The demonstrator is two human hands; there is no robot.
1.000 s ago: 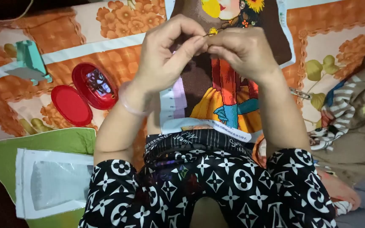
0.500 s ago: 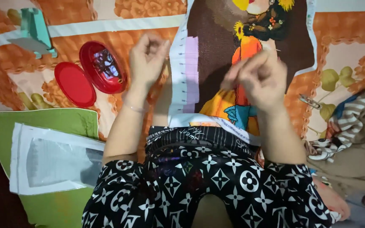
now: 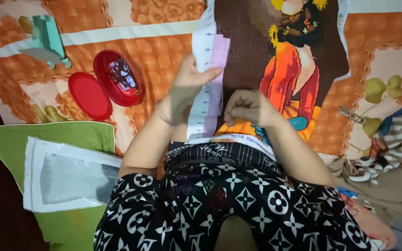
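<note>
Gripping embroidered canvas (image 3: 275, 69), both hands (image 3: 189, 83), beside red tin (image 3: 117, 76).

Floral bedsheet (image 3: 164, 51), red tin (image 3: 118, 78), embroidery canvas (image 3: 252, 51)

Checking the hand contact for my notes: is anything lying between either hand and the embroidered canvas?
Nothing visible does. The left hand grips the embroidered canvas at its white edge, and the right hand rests directly on the stitched picture, fingers curled.
</note>
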